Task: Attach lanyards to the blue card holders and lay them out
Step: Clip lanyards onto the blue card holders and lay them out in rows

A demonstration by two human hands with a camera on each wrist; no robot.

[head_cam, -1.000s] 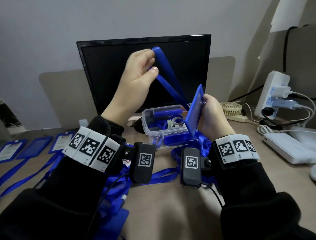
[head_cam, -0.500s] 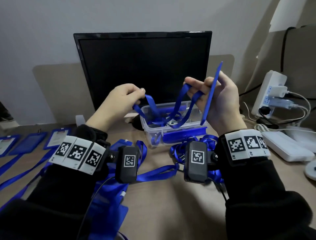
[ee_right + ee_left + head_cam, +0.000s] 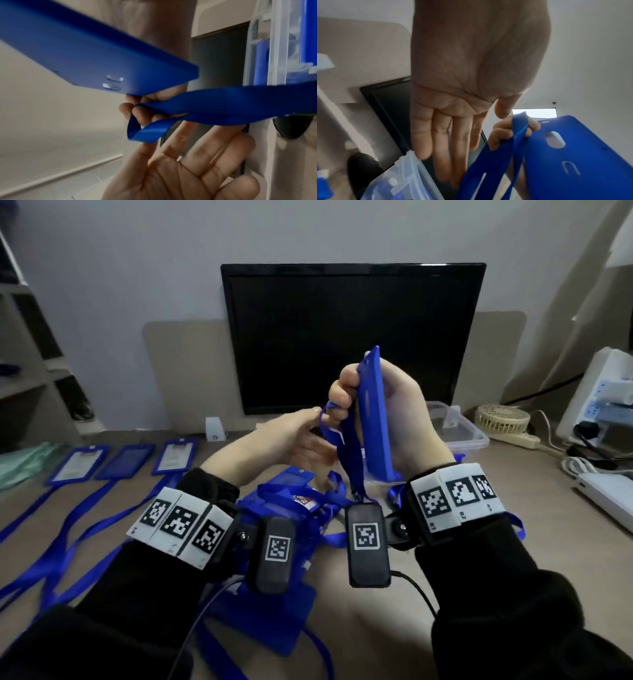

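Blue rigid plastic card holder (image 3: 375, 412) stands almost upright in the right hand (image 3: 404, 419), whose curled fingers (image 3: 339, 397) clamp it together with a folded blue ribbon lanyard (image 3: 349, 453). The lanyard hangs down below these fingers. The left hand (image 3: 287, 440) is just beside it, its fingers (image 3: 436, 135) straight and relaxed, holding nothing. Well to the left of them, three flat blue card holders (image 3: 126, 462) lie in a row on the beige tabletop (image 3: 376, 628).

Card holder (image 3: 375, 419): blue, upright, edge-on before the monitor (image 3: 352, 337).
Lanyard (image 3: 349, 453): blue ribbon, hanging beside holder.
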